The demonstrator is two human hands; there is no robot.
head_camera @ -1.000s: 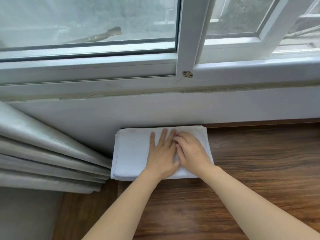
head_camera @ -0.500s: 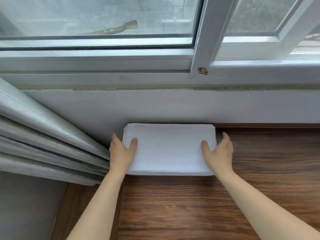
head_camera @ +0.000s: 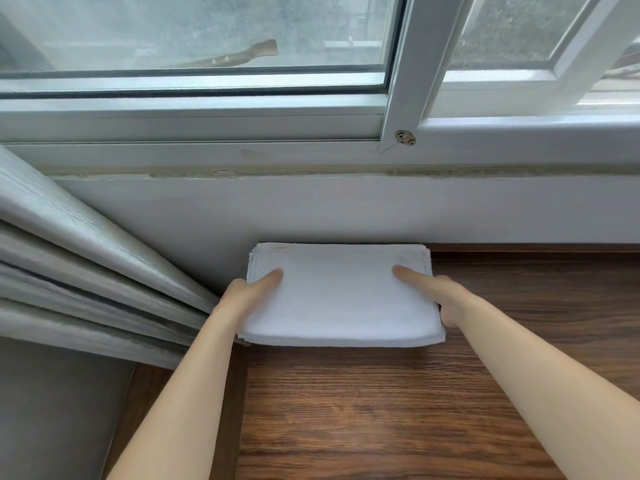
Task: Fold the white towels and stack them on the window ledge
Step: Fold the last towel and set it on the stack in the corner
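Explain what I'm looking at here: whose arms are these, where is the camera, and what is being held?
No machine here: a person works bare-handed, and one wide-angle camera on their head looks forward and down, so the arms enter from the bottom edge. The left hand and right hand each take one side of a stack of folded white towels, thumbs on top and the other fingers tucked under or beside it. The stack lies on a wood ledge, its far edge against the white wall below the window. Whether it is lifted a little or only resting, I cannot tell. A grey curtain hangs at the left, close to the left hand. Nothing else lies on the ledge in view.
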